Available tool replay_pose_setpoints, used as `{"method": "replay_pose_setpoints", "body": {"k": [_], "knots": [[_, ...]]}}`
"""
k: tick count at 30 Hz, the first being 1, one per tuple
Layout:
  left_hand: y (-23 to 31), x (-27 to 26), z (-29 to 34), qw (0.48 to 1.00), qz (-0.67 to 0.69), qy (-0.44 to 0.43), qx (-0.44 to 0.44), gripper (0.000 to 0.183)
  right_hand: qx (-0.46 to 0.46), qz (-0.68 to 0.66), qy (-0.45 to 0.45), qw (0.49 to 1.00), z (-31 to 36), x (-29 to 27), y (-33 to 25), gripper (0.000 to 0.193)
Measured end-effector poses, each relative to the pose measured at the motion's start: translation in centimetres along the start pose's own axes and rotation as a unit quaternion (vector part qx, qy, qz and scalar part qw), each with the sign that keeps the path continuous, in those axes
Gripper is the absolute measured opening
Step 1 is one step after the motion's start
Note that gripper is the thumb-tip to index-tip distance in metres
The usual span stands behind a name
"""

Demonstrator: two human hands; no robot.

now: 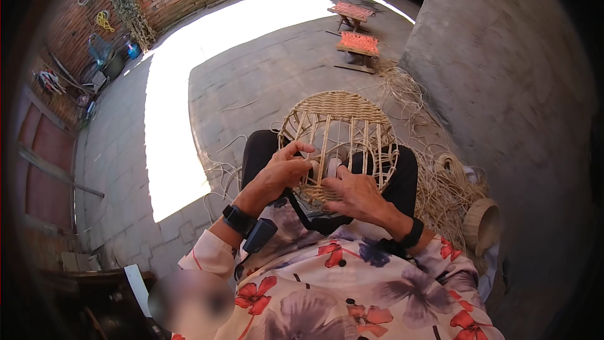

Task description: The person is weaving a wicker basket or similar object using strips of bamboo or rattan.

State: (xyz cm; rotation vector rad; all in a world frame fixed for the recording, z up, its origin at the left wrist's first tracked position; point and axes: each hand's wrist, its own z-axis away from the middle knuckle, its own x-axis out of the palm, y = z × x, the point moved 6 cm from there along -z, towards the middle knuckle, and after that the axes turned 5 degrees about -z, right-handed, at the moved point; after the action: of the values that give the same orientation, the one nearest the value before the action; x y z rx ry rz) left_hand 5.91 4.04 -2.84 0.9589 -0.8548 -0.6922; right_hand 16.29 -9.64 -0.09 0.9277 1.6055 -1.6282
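Head view, hands (286,172), basket edge (340,102), wide floor (264,82)

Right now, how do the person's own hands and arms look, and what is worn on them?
The left hand and right hand are gloveless. A black watch-like device and a dark blue-grey box sit at the left wrist; a black band circles the right one. The sleeves are pale with red print.
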Motion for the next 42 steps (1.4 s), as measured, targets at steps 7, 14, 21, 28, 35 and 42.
{"method": "replay_pose_setpoints", "body": {"k": [7,14,21,28,35,42], "knots": [[-0.9,-9.4,6.9,0.979,0.179,0.057,0.075,0.024,-0.138,-0.027,0.118,0.983,-0.6,-0.9,-2.6,0.033],[-0.9,-17.3,9.2,0.919,0.302,0.208,0.145,0.032,-0.147,-0.029,0.078,0.986,-1.4,0.6,-3.1,0.032],[-2.8,-28.6,14.3,0.933,0.116,0.334,0.063,0.036,0.041,-0.149,0.269,0.951,3.3,-7.9,6.8,0.011],[5.5,-7.7,7.7,0.759,-0.54,0.302,0.204,0.016,0.06,-0.193,0.271,0.941,5.2,-6.0,6.9,0.011],[2.9,-0.1,5.2,0.749,-0.616,0.114,0.217,0.016,0.044,-0.189,0.198,0.961,5.2,-4.6,5.4,0.011],[5.8,-13.2,8.3,0.723,-0.556,0.371,0.173,0.021,0.07,-0.211,0.25,0.942,7.5,-5.0,7.5,0.013]]}}
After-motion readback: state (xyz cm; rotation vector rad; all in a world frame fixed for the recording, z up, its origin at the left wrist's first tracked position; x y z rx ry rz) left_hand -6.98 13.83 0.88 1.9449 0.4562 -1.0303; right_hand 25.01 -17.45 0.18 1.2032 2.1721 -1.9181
